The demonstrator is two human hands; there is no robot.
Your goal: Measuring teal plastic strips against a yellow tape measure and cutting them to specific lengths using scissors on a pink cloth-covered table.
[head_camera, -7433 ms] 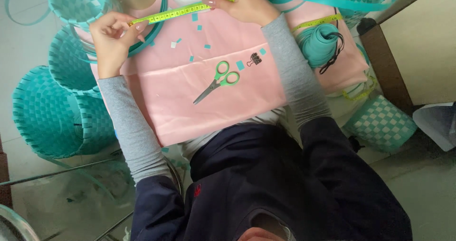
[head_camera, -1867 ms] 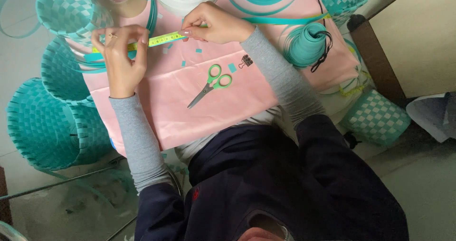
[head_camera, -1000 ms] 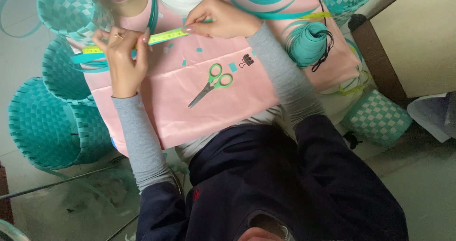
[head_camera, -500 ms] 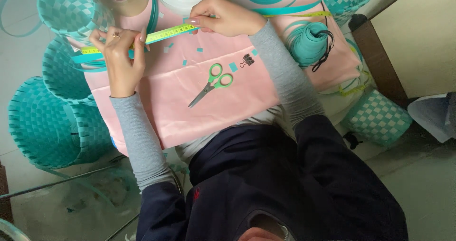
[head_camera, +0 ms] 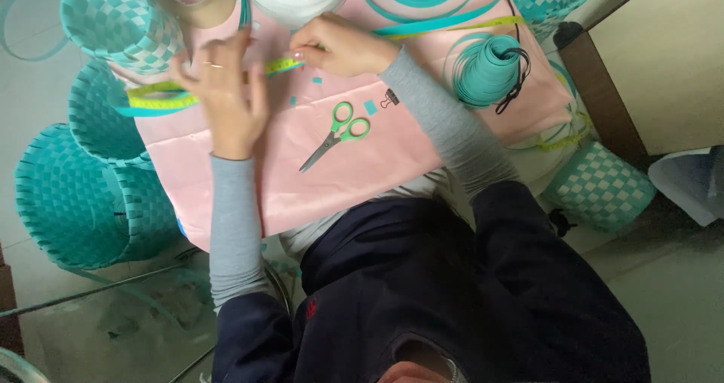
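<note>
Nearest, on the pink cloth [head_camera: 354, 172] covering the counter, green-handled scissors [head_camera: 334, 135] lie free, with open cloth between them and the near edge. Farther, the left hand [head_camera: 226, 100] is blurred over a yellow measuring tape [head_camera: 162, 96], so I cannot tell its grip, while the right hand [head_camera: 339, 45] pinches the other end of the tape. Teal woven baskets [head_camera: 83, 194] stand at the left edge, and a teal strap roll [head_camera: 486, 70] stands at the far right.

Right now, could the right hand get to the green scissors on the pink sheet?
Probably yes. The green scissors lie uncovered on the pink sheet just below the right hand, though its fingers now pinch the yellow tape measure.
</note>
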